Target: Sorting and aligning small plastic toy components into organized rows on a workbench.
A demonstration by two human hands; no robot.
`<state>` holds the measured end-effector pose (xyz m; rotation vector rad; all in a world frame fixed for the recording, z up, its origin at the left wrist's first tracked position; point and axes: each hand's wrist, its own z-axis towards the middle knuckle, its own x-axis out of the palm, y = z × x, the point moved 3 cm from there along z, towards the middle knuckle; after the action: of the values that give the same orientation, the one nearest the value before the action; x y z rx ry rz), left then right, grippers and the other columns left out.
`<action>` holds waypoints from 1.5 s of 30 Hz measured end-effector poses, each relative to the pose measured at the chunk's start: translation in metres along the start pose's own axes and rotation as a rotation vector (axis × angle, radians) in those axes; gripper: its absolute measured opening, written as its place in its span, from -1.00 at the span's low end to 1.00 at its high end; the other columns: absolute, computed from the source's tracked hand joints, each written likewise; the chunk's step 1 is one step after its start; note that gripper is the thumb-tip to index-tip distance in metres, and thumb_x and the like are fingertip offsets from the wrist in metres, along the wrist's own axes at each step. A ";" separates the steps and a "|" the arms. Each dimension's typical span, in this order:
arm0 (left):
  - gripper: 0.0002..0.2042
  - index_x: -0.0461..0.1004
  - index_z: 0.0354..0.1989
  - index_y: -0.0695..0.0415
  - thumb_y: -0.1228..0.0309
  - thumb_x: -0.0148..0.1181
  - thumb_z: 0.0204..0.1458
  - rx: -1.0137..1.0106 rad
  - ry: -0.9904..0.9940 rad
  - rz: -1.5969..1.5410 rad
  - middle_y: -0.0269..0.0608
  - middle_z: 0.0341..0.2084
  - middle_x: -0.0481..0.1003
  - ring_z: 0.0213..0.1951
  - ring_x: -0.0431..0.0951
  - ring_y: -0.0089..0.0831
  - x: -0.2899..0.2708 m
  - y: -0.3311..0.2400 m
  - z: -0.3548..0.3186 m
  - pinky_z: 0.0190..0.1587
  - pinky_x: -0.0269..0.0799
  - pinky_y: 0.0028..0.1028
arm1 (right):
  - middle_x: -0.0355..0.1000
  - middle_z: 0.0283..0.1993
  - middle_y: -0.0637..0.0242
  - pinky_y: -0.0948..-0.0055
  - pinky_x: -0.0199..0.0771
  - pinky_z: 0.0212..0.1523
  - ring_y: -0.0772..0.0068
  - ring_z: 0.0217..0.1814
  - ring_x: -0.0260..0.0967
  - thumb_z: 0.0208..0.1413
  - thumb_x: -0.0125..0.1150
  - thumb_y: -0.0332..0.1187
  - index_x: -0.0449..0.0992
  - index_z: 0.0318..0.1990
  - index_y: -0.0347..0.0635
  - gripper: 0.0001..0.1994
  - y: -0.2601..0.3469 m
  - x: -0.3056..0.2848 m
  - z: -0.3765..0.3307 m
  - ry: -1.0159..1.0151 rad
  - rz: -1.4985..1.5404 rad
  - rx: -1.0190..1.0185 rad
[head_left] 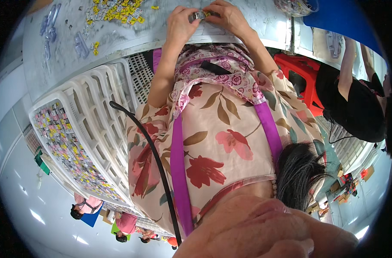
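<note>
Above the table's near edge, both my hands meet around a small grey-and-yellow piece [199, 16], banded and about finger-long; its exact kind is too small to make out. My left hand [182, 25] is closed, pinching the grey end between thumb and fingers. From the other side, my right hand [228, 18] bends its fingers round the yellow end, partly hiding it. To the left of my hands, a loose pile of small yellow and whitish-grey pieces [118, 10] lies on the worn grey table [140, 38]. A few yellow bits [95, 48] lie apart from it.
Transparent plastic pieces [80, 45] lie on the table's left. Stacked white plastic crates [97, 107] stand at my left, one holding many small coloured pieces [69, 142]. A red stool [301, 73] and a person in black [355, 103] are at right, near a blue panel [346, 21].
</note>
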<state>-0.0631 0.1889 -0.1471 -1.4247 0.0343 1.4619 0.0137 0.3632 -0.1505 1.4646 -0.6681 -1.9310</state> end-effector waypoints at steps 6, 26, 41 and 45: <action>-0.65 0.69 -0.06 -0.01 0.36 0.47 -0.09 -0.085 0.046 -0.023 -0.24 -0.35 0.60 -0.38 0.60 -0.33 0.003 0.009 -0.008 -0.26 0.56 -0.35 | 0.50 -0.14 0.12 0.13 0.51 -0.13 -0.03 -0.12 0.51 0.03 0.43 -0.31 0.61 -0.13 -0.18 -0.74 0.003 0.006 -0.004 -0.025 0.034 -0.015; -0.65 0.66 0.01 0.04 0.38 0.42 0.01 0.177 -0.172 0.200 -0.22 -0.02 0.58 -0.09 0.48 -0.16 0.003 0.009 -0.037 0.07 0.38 -0.26 | 0.53 -0.07 0.11 0.14 0.51 -0.05 -0.03 -0.06 0.50 0.10 0.39 -0.32 0.65 -0.11 -0.19 -0.76 0.004 0.009 -0.016 -0.130 0.035 -0.062; -0.66 0.61 0.05 0.17 0.37 0.34 0.09 0.122 -0.080 0.340 -0.13 0.08 0.56 0.02 0.47 -0.11 0.003 -0.009 -0.037 0.14 0.36 -0.20 | 0.51 0.04 0.06 0.13 0.51 0.05 -0.08 0.04 0.49 0.12 0.39 -0.37 0.63 -0.03 -0.23 -0.73 0.004 0.005 -0.023 -0.127 0.089 -0.030; -0.66 0.61 0.05 0.18 0.36 0.33 0.11 0.116 -0.078 0.249 -0.13 0.08 0.56 0.02 0.48 -0.08 0.000 -0.002 -0.037 0.15 0.36 -0.20 | 0.49 0.12 0.05 0.13 0.50 0.11 -0.09 0.11 0.47 0.16 0.37 -0.35 0.61 0.02 -0.21 -0.71 0.002 0.004 -0.026 -0.108 0.076 -0.049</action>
<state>-0.0358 0.1663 -0.1566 -1.3028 0.2511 1.6896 0.0385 0.3582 -0.1583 1.2947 -0.7092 -1.9641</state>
